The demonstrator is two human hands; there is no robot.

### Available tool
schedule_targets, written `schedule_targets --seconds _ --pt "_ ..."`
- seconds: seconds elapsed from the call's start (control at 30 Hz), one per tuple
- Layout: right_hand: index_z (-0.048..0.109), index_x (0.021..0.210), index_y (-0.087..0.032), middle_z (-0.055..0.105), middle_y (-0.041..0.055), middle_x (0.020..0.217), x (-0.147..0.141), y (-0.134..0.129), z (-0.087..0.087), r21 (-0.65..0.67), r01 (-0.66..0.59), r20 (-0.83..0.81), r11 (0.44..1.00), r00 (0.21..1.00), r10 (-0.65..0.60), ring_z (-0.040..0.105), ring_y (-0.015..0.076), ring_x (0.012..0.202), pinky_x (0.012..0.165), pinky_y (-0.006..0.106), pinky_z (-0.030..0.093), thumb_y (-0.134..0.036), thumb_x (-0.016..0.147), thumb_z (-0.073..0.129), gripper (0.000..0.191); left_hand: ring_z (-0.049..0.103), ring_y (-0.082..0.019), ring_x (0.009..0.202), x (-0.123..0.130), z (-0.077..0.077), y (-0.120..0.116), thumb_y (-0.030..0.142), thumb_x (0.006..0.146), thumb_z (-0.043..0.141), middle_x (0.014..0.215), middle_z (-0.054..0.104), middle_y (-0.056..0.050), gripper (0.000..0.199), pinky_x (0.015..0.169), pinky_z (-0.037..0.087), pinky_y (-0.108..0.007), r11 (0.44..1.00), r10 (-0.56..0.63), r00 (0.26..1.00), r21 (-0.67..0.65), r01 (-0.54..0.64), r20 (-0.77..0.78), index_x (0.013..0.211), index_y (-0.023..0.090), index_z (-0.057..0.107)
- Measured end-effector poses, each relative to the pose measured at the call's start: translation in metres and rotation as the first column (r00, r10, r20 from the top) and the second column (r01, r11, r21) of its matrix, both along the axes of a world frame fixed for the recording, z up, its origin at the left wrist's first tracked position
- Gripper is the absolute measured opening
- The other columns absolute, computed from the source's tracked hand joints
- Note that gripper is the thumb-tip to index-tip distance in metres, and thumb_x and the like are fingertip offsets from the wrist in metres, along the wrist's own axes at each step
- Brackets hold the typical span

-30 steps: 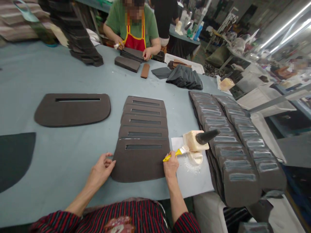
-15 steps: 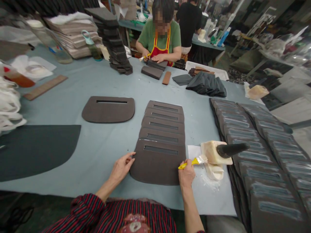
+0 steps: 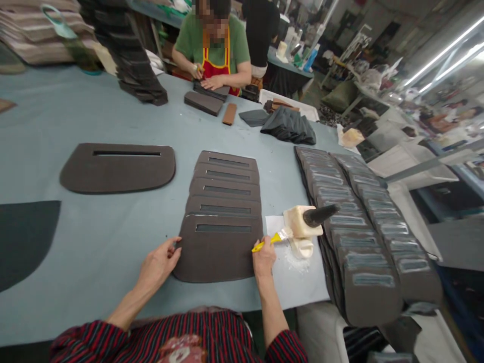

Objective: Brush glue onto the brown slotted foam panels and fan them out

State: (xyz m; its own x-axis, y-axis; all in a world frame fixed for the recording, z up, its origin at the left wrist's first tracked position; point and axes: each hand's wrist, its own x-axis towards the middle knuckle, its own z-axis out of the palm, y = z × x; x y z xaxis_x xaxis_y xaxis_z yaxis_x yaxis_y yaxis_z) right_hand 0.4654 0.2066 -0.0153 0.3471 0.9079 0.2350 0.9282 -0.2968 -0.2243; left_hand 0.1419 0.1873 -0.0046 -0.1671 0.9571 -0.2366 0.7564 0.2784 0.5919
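Observation:
Several dark brown panels with rounded corners lie overlapped in a column, each with a long slot. The nearest slotted panel (image 3: 215,254) is flat between my hands. My left hand (image 3: 161,259) has its thumb and forefinger closed at the panel's left edge. My right hand (image 3: 264,258) grips a yellow-handled brush (image 3: 269,241) and rests by the right edge; its fingertips are partly hidden. The bristles lie against a cream-coloured block-shaped container (image 3: 300,220) with a dark handle sticking out. Whitish residue marks the white sheet (image 3: 315,287) beneath it.
A single slotted panel (image 3: 117,174) lies left of the column, near a dark curved piece (image 3: 26,242). Two overlapped rows of panels (image 3: 372,297) with pale-rimmed slots stand at right. Across the table a co-worker (image 3: 214,55) handles dark pieces beside a black stack (image 3: 128,60).
My view has swung to the right, so the table's things appear further left. Both hands remain at the nearest panel's sides, the brush still in my right hand.

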Motion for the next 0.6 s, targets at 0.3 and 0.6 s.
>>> schedule_targets --seconds 0.3,0.6 --pt "0.054 0.09 -0.017 0.056 0.0035 0.073 0.0015 -0.0018 -0.0006 -0.018 -0.015 -0.012 1.0 1.0 0.014 0.05 0.0155 0.061 0.056 0.026 0.028 -0.017 0.092 0.04 0.014 0.064 -0.017 0.076 -0.0026 0.0011 -0.002 0.049 0.083 0.046 0.084 0.068 0.0 0.043 0.07 0.046 -0.026 0.999 0.028 0.999 -0.018 -0.028 0.032 0.118 0.027 0.059" --pt "0.054 0.089 -0.018 0.055 0.0042 0.074 0.0015 -0.001 -0.0016 0.018 -0.015 -0.009 1.0 1.0 0.015 0.051 0.0155 0.061 0.056 0.025 0.029 -0.017 0.091 0.04 0.014 0.064 -0.018 0.072 -0.0017 -0.0047 -0.0018 0.05 0.084 0.045 0.081 0.067 -0.001 0.043 0.066 0.045 -0.027 0.999 0.033 0.999 0.024 -0.034 0.009 0.116 0.026 0.059"
